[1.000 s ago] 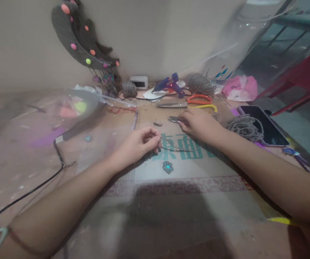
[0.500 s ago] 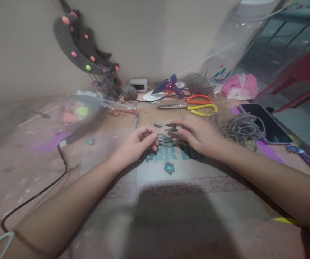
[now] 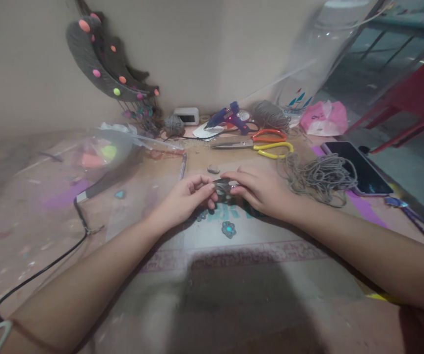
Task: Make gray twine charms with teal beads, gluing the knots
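Note:
My right hand point(image 3: 261, 191) is closed round small dark thread snips point(image 3: 222, 183), whose blades point left to the fingertips of my left hand point(image 3: 195, 193). Thumb and fingers of that left hand are pinched together; what they hold is too small to make out. Just below the hands lies a grey flower-shaped piece point(image 3: 228, 229) with a turquoise centre. A similar piece point(image 3: 202, 215) is partly covered by my left hand. Beyond the blades rests a small grey oval piece point(image 3: 213, 169).
Behind lie large scissors point(image 3: 248, 145) with orange and yellow handles, a blue glue gun point(image 3: 226, 117) and a grey yarn ball point(image 3: 174, 126). Loose grey yarn point(image 3: 325, 177) and a phone point(image 3: 357, 167) lie at the right. A black cable point(image 3: 42, 268) runs along the left.
My right hand has brought the snips left, so the blades now meet the left fingertips. My left hand keeps its pinch. The whole view has shifted slightly.

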Motion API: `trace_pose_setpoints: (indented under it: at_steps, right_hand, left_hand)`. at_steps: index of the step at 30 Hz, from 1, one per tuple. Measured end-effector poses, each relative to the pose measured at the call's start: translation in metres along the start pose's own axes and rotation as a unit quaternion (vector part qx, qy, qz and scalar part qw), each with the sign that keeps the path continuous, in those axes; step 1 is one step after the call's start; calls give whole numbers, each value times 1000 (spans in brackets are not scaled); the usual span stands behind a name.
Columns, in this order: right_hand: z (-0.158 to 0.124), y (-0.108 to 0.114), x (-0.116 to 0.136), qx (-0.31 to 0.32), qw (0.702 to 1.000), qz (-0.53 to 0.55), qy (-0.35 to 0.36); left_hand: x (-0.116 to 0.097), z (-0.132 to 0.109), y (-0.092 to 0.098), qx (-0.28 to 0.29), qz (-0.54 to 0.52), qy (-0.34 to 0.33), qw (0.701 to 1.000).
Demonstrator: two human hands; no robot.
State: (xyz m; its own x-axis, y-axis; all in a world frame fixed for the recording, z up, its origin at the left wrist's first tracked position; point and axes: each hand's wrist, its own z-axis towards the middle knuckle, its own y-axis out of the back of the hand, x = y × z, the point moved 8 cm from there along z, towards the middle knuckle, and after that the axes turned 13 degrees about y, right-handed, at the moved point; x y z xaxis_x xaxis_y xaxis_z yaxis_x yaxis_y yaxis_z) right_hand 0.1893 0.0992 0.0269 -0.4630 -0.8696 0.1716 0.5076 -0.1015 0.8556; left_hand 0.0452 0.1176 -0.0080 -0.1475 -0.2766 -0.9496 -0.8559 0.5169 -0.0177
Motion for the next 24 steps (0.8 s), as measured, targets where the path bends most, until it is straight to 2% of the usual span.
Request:
trace_pose_setpoints:
  at_steps: [12,15,18,21,24]
  right_hand:
    - [1,-1,4,4,1000,25,-1]
    - [0,4,-7,-22,999,10,-36]
    - [-7,11,-32,-48,993,-32,-107]
    - [-13,11,-53,-16,986,-74,-151]
    - [-10,18,-48,-20,988,-58,-141]
  left_hand:
    - [2,0,-5,29,-35,-3,999]
    - [1,0,-2,15,-27,0,1000]
    - [1,0,1,-1,-21,-6,1000]
    - [2,-2,4,-13,-11,-17,1000]
    - [-1,-7,5,-22,37,-28,999]
